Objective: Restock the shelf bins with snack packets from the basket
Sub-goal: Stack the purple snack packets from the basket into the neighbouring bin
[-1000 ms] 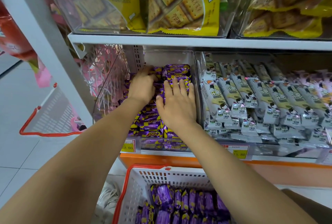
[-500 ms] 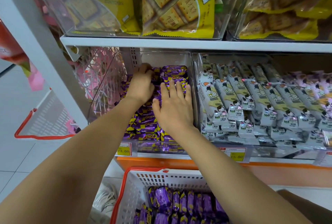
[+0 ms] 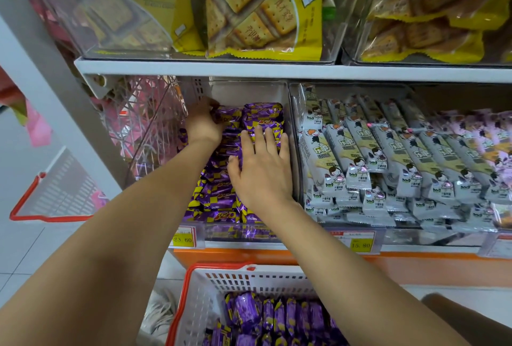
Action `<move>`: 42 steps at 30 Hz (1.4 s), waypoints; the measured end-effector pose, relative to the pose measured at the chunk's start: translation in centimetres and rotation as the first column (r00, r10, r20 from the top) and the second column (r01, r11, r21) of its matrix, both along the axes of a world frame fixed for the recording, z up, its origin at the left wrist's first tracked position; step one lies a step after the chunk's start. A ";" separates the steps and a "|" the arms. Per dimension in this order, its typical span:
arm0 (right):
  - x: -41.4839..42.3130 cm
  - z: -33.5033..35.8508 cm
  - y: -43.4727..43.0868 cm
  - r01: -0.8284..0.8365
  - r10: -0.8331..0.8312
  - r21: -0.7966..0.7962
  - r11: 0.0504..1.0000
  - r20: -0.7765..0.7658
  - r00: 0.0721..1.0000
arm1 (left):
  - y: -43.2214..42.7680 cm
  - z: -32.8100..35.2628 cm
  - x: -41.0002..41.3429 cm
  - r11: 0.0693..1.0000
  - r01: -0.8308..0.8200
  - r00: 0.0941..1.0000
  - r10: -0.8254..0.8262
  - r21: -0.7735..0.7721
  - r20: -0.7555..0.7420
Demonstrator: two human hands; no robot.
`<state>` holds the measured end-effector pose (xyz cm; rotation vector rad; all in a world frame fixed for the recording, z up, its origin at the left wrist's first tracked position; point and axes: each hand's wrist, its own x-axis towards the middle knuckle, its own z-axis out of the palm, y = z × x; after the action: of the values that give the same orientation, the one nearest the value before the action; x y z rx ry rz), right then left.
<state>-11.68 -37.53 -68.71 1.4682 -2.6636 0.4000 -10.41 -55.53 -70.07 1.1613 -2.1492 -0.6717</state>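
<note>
A clear shelf bin [image 3: 250, 90] on the middle shelf holds purple and yellow snack packets [image 3: 219, 196] stacked in rows. Both my hands are inside it. My left hand [image 3: 202, 124] is deep at the back left, fingers curled around a purple packet [image 3: 227, 114]. My right hand [image 3: 263, 168] lies flat, fingers spread, pressing on the right-hand stack of packets. Below the shelf stands a white basket with a red rim [image 3: 210, 284] holding more of the same purple packets [image 3: 274, 320].
The neighbouring bin on the right is full of grey snack packets [image 3: 388, 157]. Yellow cracker bags [image 3: 263, 7] fill the bins on the upper shelf. A second red-rimmed basket [image 3: 52, 196] sits on the floor to the left of the shelf post.
My left hand has reached further back into the bin and closed on a packet there. My right hand has stayed flat on the stack.
</note>
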 end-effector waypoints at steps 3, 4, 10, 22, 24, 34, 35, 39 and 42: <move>0.0 0.0 0.0 0.002 -0.002 0.000 1.000 -0.002 1.000 | -0.3 0.0 0.2 1.000 -0.014 0.995 0.016 0.025 -0.094; 0.0 0.0 0.0 0.002 -0.002 -0.001 1.000 -0.001 1.000 | -0.3 0.0 0.1 1.000 -0.002 0.997 0.003 0.014 -0.077; 0.0 0.1 0.0 -0.001 0.001 0.002 1.000 0.005 1.000 | 1.6 0.0 0.3 0.979 0.059 0.998 -0.061 -0.197 -0.001; 0.0 0.1 0.1 0.003 -0.003 0.008 1.000 -0.002 1.000 | 1.7 -0.4 1.8 0.919 0.300 0.932 -0.225 -0.257 0.283; 0.0 0.1 0.1 0.004 -0.004 0.005 1.000 -0.001 1.000 | 1.8 -0.7 1.6 0.922 0.297 0.917 -0.204 -0.247 0.342; 0.0 0.0 0.0 0.002 -0.002 0.014 1.000 -0.001 1.000 | 2.1 -0.6 1.5 0.948 0.246 0.883 -0.133 -0.203 0.450; -0.1 0.1 0.0 0.001 -0.001 0.023 1.000 -0.001 1.000 | 2.2 -0.4 1.8 0.948 0.251 0.881 -0.140 -0.195 0.452; -0.2 0.1 -0.1 -0.002 0.001 0.049 0.999 0.008 1.000 | 2.8 0.5 3.1 0.960 0.239 0.884 -0.152 -0.148 0.442; -0.3 0.5 -0.1 0.000 0.001 0.048 0.999 -0.009 1.000 | 3.5 1.5 3.9 0.972 0.207 0.891 -0.142 -0.108 0.431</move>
<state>-12.00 -37.67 -68.17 1.4797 -2.6843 0.3314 -6.47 -52.02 -68.54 1.1151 -2.6428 -0.3403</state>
